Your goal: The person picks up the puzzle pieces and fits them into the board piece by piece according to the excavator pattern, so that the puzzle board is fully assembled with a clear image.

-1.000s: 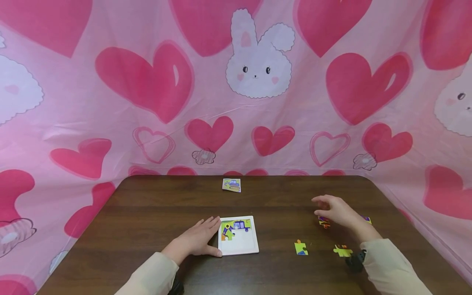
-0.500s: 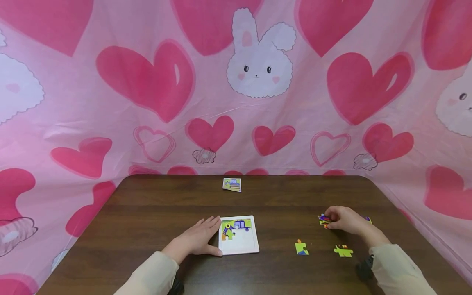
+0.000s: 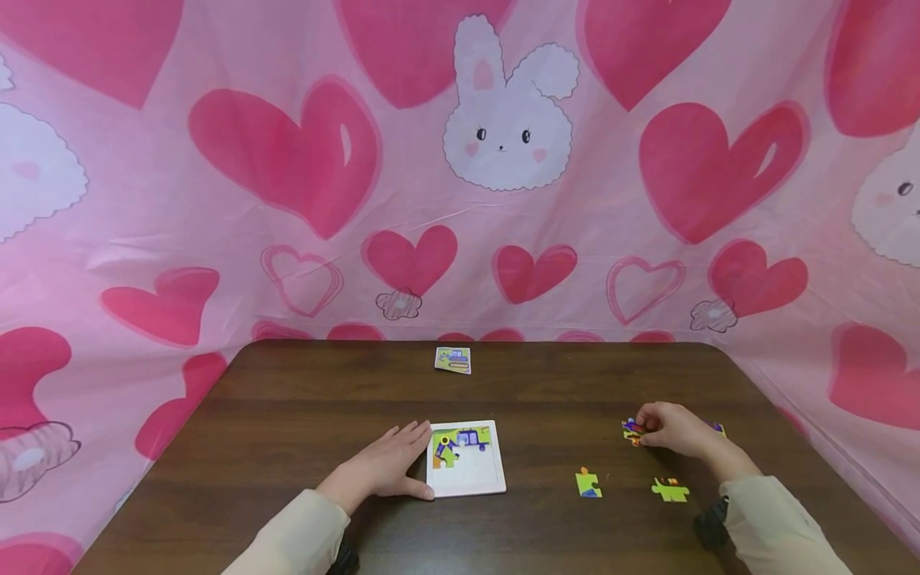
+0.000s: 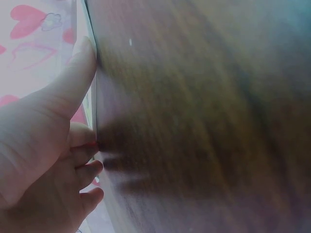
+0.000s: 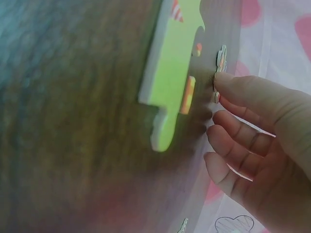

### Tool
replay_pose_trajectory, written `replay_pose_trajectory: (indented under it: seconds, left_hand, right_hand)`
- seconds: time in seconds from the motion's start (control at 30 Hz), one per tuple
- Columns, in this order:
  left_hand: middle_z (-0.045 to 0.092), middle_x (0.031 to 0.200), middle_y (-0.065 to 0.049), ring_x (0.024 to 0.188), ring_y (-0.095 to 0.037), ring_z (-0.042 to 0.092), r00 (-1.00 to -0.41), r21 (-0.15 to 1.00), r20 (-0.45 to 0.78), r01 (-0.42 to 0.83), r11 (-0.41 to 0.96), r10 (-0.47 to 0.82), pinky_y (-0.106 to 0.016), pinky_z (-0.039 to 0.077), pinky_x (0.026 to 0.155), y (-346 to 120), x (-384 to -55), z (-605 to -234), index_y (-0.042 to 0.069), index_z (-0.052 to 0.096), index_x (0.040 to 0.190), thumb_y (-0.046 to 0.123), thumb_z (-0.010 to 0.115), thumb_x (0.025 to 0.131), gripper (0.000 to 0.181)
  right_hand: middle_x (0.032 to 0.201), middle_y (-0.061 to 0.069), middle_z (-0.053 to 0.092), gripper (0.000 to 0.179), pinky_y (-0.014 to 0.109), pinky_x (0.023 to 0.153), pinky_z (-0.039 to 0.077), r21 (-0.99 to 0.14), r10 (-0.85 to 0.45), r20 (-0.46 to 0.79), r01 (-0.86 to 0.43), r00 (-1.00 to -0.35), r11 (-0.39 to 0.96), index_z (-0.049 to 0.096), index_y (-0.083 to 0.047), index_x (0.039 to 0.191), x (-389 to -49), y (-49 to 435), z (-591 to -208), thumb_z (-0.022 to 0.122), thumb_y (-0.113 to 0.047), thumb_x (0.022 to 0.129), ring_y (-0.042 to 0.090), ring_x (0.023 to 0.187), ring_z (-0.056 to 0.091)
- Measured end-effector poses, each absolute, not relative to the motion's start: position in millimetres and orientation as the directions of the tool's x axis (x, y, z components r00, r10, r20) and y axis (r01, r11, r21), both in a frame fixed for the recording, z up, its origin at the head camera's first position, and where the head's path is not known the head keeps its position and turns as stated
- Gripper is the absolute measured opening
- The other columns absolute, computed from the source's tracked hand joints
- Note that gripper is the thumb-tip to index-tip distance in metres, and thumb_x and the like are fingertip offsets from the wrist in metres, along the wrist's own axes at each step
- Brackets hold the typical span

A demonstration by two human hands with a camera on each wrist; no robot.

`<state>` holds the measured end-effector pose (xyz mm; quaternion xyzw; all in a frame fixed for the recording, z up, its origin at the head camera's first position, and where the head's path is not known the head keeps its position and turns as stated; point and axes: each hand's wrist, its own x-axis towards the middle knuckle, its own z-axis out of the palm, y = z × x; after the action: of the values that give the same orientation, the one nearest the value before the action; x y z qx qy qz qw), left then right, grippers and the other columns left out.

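In the head view my left hand rests with extended fingers against the left edge of a white puzzle tray. Joined pieces showing part of a blue vehicle fill the tray's upper part; its lower right shows bare white. Over on the right, my right hand pinches a blue, orange and yellow jigsaw piece between thumb and fingers, low at the table. The right wrist view shows that jigsaw piece edge-on at the thumb tip, the other fingers curled loosely. Its underside is hidden.
Two loose green jigsaw pieces lie nearer me, one with a blue corner, another with orange marks. A further piece is mostly behind the right hand. A picture card lies at the back of the brown table.
My right hand has come down from above onto the blue and orange jigsaw piece and closed its fingers on it. The left hand stays at the tray.
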<state>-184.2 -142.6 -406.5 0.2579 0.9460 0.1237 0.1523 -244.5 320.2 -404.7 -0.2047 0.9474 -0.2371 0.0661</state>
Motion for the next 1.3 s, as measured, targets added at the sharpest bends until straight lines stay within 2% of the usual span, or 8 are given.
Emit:
replay_pose_trajectory:
  seconds: [0.3,0.57,0.8,1.3]
  left_hand:
    - [0.028,0.147,-0.013,0.134,-0.03,0.023,-0.824,0.316,-0.238,0.435,0.843,0.514,-0.047,0.019,0.107,-143.3,-183.1,-407.0,-0.001,0.035,0.14,0.055,0.067,0.073,0.093]
    - [0.028,0.147,-0.014,0.134,-0.03,0.024,-0.824,0.308,-0.238,0.437,0.845,0.514,-0.047,0.02,0.107,-143.1,-181.9,-406.8,-0.001,0.035,0.14,0.055,0.067,0.073,0.093]
    - [0.028,0.147,-0.014,0.134,-0.03,0.023,-0.822,0.307,-0.237,0.442,0.843,0.517,-0.047,0.02,0.107,-143.5,-183.1,-407.8,-0.001,0.035,0.14,0.056,0.067,0.073,0.093]
    - [0.029,0.146,-0.014,0.134,-0.03,0.024,-0.821,0.312,-0.221,0.452,0.836,0.526,-0.048,0.02,0.106,-142.2,-184.3,-407.2,-0.002,0.035,0.139,0.055,0.068,0.073,0.094]
  right_hand:
    - [0.073,-0.004,0.055,0.02,0.029,0.06,0.046,-0.49,-0.447,0.011,-0.395,-0.894,0.777,0.057,-0.005,0.082,-243.6,307.4,-398.2,0.075,-0.009,0.075,0.012,0.066,0.05]
    - [0.074,-0.005,0.058,0.02,0.027,0.06,0.049,-0.506,-0.494,0.065,-0.455,-0.867,0.733,0.057,-0.005,0.086,-247.0,275.8,-387.2,0.074,-0.008,0.075,0.01,0.067,0.054]
    - [0.072,-0.007,0.056,0.022,0.027,0.058,0.048,-0.462,-0.569,0.166,-0.574,-0.805,0.677,0.058,-0.005,0.084,-245.2,236.4,-376.4,0.077,-0.009,0.073,0.008,0.065,0.052]
    - [0.077,-0.005,0.056,0.023,0.025,0.062,0.049,-0.429,-0.65,0.109,-0.626,-0.752,0.651,0.06,-0.009,0.086,-229.5,154.4,-371.4,0.078,-0.012,0.073,0.013,0.069,0.054]
